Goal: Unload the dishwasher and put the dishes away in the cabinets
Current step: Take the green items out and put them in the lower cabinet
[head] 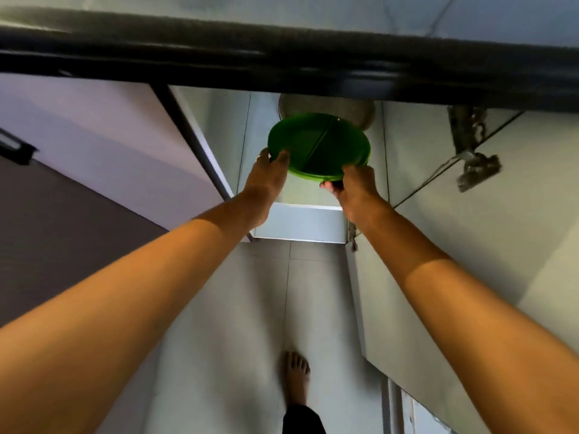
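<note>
A round green plate (pixel 318 145) is held level inside an open low cabinet (pixel 300 222), just under the dark countertop edge. My left hand (pixel 268 173) grips its left rim with the thumb on top. My right hand (pixel 354 186) holds the near right rim, fingers curled under it. Behind the plate, deeper in the cabinet, sits a round steel dish (pixel 354 109), partly hidden by the plate and the counter edge.
The dark countertop edge (pixel 282 67) runs across the top. An open cabinet door (pixel 438 245) with a metal hinge (pixel 473 151) stands to the right, another door panel (pixel 119 145) to the left. My bare foot (pixel 297 377) is on the grey tiled floor.
</note>
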Motion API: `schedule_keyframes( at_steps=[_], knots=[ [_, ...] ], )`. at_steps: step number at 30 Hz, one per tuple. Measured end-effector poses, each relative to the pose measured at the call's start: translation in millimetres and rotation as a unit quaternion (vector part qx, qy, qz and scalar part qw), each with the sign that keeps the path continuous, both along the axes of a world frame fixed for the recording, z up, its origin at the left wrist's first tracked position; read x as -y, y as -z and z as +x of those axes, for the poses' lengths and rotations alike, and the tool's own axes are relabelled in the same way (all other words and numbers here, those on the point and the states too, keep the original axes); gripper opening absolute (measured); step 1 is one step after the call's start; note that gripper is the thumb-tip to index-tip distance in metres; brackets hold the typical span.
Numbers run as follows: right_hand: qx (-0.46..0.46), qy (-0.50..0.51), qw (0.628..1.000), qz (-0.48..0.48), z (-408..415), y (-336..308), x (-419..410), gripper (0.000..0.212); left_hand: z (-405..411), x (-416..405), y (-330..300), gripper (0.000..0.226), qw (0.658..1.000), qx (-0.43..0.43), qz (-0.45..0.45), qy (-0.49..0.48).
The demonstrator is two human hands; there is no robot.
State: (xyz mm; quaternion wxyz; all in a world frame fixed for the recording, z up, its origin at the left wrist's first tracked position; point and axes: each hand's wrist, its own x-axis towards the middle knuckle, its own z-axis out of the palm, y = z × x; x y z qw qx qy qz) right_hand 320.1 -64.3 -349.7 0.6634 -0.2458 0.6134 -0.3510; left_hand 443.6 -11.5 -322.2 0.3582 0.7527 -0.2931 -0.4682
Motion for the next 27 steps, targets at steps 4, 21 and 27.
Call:
schedule_keyframes(
  at_steps=[4, 21, 27],
  knots=[
    [-0.011, 0.004, 1.0, -0.013, 8.7, 17.8, 52.5, 0.041, 2.3, 32.0, 7.9, 0.054, 0.995, 0.054, 0.023, 0.079],
    [0.059, 0.049, 0.997, -0.011, 19.7, 31.0, 91.1, 0.041, 10.4, 34.2, 38.2, 0.049, 0.993, 0.057, 0.058, 0.089],
    [-0.037, -0.053, 0.998, 0.026, 5.1, 36.3, 43.1, 0.007, -2.7, 1.6, 40.8, 0.051, 0.99, 0.07, 0.065, 0.107]
  ],
)
